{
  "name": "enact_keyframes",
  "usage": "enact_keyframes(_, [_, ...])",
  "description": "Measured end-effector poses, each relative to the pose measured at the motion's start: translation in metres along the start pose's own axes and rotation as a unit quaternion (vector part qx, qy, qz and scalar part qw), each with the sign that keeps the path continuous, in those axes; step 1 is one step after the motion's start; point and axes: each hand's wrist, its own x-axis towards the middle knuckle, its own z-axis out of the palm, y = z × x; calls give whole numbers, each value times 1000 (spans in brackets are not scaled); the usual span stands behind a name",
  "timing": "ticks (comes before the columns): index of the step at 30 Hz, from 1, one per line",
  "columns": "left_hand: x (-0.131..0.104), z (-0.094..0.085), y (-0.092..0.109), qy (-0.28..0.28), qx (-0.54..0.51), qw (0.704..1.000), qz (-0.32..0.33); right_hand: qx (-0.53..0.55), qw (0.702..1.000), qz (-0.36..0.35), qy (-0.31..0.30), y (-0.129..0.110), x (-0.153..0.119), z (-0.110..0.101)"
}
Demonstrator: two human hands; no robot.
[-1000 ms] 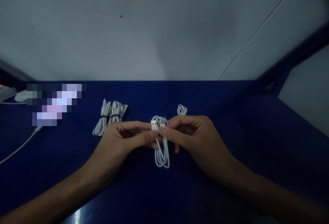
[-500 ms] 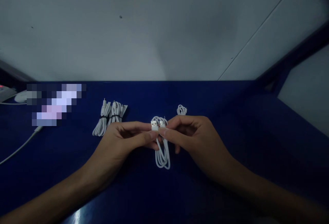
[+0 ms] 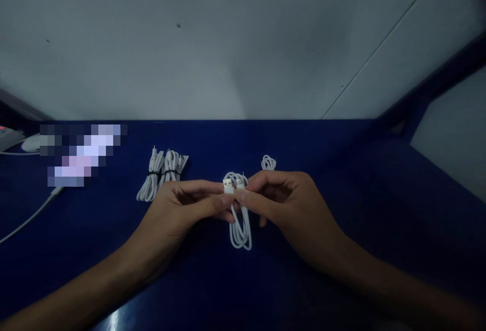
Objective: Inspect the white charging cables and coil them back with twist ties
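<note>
Close together over the blue table (image 3: pixel 205 285), the left hand (image 3: pixel 174 204) and the right hand (image 3: pixel 290 202) both pinch one coiled white cable (image 3: pixel 239 232), its plugs (image 3: pixel 228 184) side by side; I see tied bundles (image 3: pixel 150 187) lying beyond the left hand, another coil (image 3: pixel 269 162) beyond the right

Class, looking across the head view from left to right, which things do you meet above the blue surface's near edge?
Pixelated bright patch, black-tied white cable bundles, held white cable coil, small white coil farther back.
</note>
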Motion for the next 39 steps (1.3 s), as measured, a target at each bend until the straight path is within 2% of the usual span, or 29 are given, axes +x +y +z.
enact_keyframes(10, [0, 2, 0, -8, -15, 1000, 22, -24, 999, -24, 12, 1, -1, -1])
enact_keyframes(16, [1, 1, -4, 18, -21, 999, 17, 6, 999, -39, 18, 2, 1, -1])
enact_keyframes(22, [-1, 2, -3, -11, -65, 998, 16, 35, 999, -32, 5, 4, 2, -1])
enact_keyframes(29, [-1, 3, -7, -2, -59, 996, 63, 57, 996, -32, 62, 5, 3, 0])
enact_keyframes(34, [-3, 8, -3, 40, -36, 994, 99, 58, 994, -34, 87, 6, 3, 0])
enact_keyframes(39, [-3, 6, -3, 34, -77, 993, 77, 13, 991, -34, 127, 5, 2, 0])
